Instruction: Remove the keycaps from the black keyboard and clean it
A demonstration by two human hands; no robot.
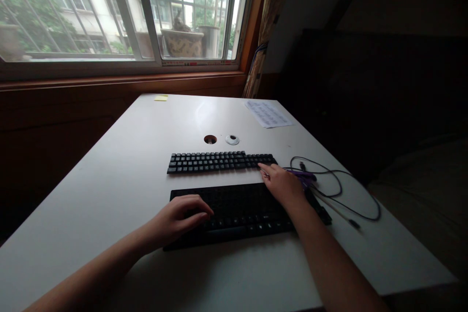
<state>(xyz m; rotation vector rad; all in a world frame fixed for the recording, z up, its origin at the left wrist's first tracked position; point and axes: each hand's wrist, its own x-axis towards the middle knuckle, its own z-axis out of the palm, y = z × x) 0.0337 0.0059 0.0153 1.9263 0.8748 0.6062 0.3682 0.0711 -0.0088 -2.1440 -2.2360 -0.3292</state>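
A black keyboard (252, 226) lies on the white table in front of me. Keys show in its nearer rows, while its farther part looks dark and flat. Just behind it, small black keycaps (208, 161) stand in several neat rows. My left hand (185, 217) rests over the keyboard's left part, fingers bent loosely and thumb apart, with nothing seen in it. My right hand (283, 183) reaches across the keyboard's right side. Its index finger and thumb come close together at a keycap near the right end of the rows; the other fingers are mostly hidden.
Right of the keyboard lie a looped black cable (338, 187) and a purple object (305, 176), partly behind my right hand. Farther back are a round table hole (210, 140), its white cover (232, 140), printed paper (268, 114) and a yellow note (161, 98). A window (157, 14) is beyond.
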